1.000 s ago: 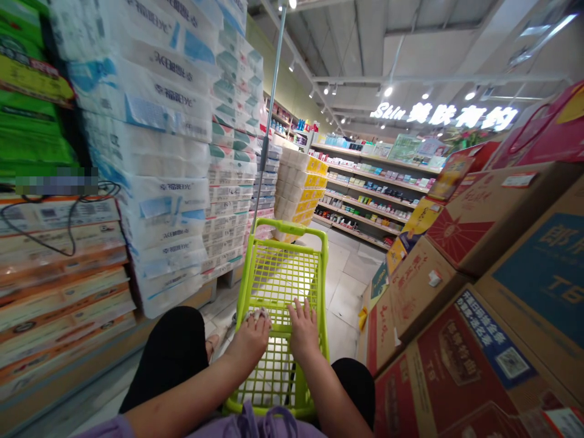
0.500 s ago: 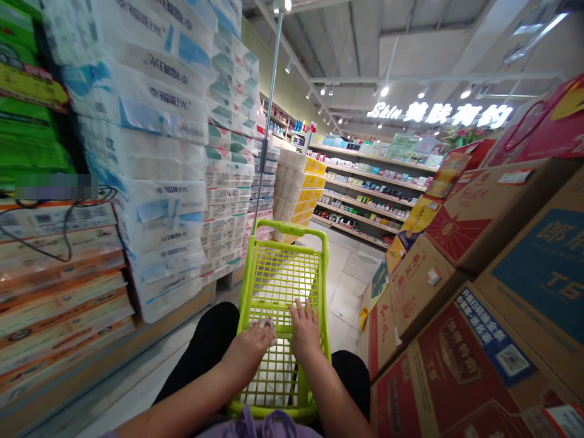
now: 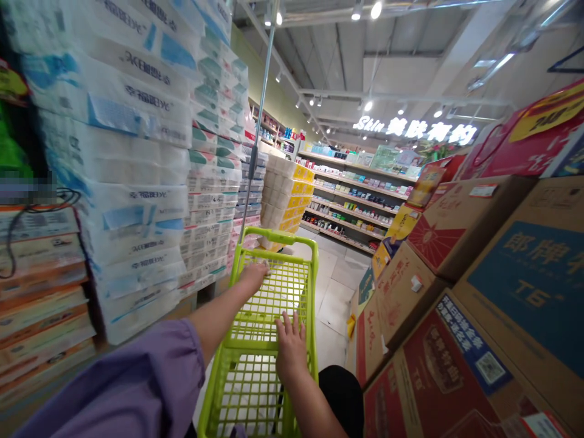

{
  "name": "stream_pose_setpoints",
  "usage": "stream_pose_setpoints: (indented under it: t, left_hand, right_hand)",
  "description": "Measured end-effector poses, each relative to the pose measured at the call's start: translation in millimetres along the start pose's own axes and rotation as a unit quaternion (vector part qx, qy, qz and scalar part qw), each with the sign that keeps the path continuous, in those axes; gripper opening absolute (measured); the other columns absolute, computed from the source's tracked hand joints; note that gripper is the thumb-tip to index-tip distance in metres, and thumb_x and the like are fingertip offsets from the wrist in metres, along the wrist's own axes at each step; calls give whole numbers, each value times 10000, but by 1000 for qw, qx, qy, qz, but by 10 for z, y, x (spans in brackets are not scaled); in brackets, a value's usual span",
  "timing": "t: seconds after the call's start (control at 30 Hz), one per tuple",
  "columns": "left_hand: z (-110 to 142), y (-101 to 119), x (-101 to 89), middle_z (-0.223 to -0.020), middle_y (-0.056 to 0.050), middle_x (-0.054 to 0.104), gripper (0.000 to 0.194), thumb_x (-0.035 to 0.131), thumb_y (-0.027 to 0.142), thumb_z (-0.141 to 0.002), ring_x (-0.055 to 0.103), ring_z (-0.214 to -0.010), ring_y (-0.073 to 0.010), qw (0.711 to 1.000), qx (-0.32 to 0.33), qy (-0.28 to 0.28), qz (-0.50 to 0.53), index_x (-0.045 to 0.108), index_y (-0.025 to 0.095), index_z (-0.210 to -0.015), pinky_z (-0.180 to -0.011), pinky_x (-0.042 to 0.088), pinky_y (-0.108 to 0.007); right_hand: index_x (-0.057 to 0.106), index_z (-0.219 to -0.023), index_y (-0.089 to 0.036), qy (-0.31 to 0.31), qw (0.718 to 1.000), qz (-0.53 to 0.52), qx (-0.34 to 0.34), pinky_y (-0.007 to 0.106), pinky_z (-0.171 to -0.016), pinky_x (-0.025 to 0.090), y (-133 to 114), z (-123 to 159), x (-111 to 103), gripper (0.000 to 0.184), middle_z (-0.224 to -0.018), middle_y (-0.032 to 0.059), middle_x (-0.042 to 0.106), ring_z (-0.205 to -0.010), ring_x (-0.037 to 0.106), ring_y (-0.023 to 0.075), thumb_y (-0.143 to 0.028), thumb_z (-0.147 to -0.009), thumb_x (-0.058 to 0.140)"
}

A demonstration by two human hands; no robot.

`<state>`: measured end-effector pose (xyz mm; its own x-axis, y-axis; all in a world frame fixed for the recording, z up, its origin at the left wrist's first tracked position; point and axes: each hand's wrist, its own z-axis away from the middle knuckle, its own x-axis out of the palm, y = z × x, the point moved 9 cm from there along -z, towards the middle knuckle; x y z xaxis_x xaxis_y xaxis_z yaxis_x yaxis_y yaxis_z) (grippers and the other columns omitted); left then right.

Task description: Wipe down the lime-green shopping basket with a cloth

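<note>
Between my knees stands a lime-green plastic shopping basket cart [image 3: 255,344] with grid walls and a raised handle at its far end. My left hand [image 3: 255,277] reaches to the far left part of the grid, fingers bent down onto it. A small crumpled whitish tissue seems to be under those fingers, mostly hidden now. Nearer to me, my right hand [image 3: 292,350] rests on the right side of the grid with fingers spread, holding nothing. A thin metal pole [image 3: 262,103] rises by the cart's far left corner.
Stacked packs of tissue paper [image 3: 141,213] line the left side. Cardboard cartons [image 3: 438,359] are piled close on the right. A tiled aisle floor [image 3: 335,304] runs ahead to shelves [image 3: 360,194] of small boxed goods under a lit sign.
My left hand has moved forward from the middle of the cart to its far left part. My right hand stays spread on the right side. The view has turned slightly right.
</note>
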<state>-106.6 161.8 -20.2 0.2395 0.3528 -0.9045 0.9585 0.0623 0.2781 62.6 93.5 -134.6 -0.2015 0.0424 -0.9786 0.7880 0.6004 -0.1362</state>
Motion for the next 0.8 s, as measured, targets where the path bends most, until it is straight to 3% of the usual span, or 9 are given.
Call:
stream_pose_setpoints:
  t: [0.17,0.33,0.53,0.8]
  left_hand:
    - [314,116,251,-1054,-149,658,284,417,94,-889,584,-1044,-266,997,19,16,-78,641,136,-1059,-909,431,-428]
    - [703,192,328,-1048,-128,658,293,420,100,-896,585,-1022,-252,991,62,9,-120,613,151,-1111,-864,449,-398]
    - [1192,333,420,-980,-140,660,310,426,67,-871,617,-914,-258,970,119,59,-201,601,122,-1122,-753,491,-395]
    - [1564,414,517,-988,-132,671,335,406,62,-880,632,-923,-250,962,135,63,-229,609,130,-1137,-754,516,-392]
  right_hand:
    - [436,-1389,-250,-6,1000,-5,-3,505,-1138,172,-8,0,-12,757,-1548,28,251,-1436,113,317,-17,-670,478]
    - [425,-1398,-247,-15,1000,-5,3,492,-1142,157,-12,13,2,746,-1550,17,245,-1439,107,304,2,-695,451]
    - [426,-1394,-258,-3,1000,0,-5,478,-1140,166,-9,14,39,741,-1546,15,260,-1441,113,286,-2,-700,464]
    - [408,-1403,-274,-8,1000,8,-6,479,-1140,165,-15,-57,96,759,-1556,6,229,-1443,102,283,-5,-697,481]
